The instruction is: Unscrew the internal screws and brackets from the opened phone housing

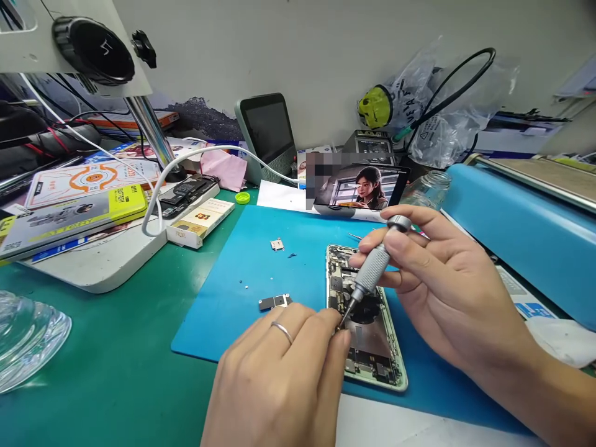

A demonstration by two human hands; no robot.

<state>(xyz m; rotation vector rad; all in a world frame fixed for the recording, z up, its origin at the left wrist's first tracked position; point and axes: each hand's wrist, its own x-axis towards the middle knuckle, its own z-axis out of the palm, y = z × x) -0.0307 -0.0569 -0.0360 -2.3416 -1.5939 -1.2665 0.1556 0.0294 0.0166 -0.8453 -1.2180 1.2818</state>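
Two hands work over an opened phone [375, 340], which lies face-up, internals exposed, on the right-hand part of a blue mat [218, 310]. R. hand [451, 298]: fingers curled, closed on a grey knurled screwdriver [371, 271]; thumb and fingers grip the upper handle near the cap. Driver is tilted, shaft pointing down and left to the L. side of the phone, approx. mid-length. L. hand [274, 372], ring [282, 332] on one finger: palm down, fingers bent and together, thumb and forefinger nearly meeting at the driver tip, over the phone's L. edge; tip contact is partly hidden, so whether these fingers pinch a part cannot be told. Loose parts on mat, L. of phone: 1 small metal plate [277, 244] toward the rear; 1 dark flat component [267, 303] just beyond the L. hand; a few tiny bits between. Behind mat: propped device w/ lit screen [356, 191]. R. rear: blue machine [521, 230], glass jar [433, 185] beside it. Far L.: clear glass dish [35, 341] on green tabletop [135, 335].
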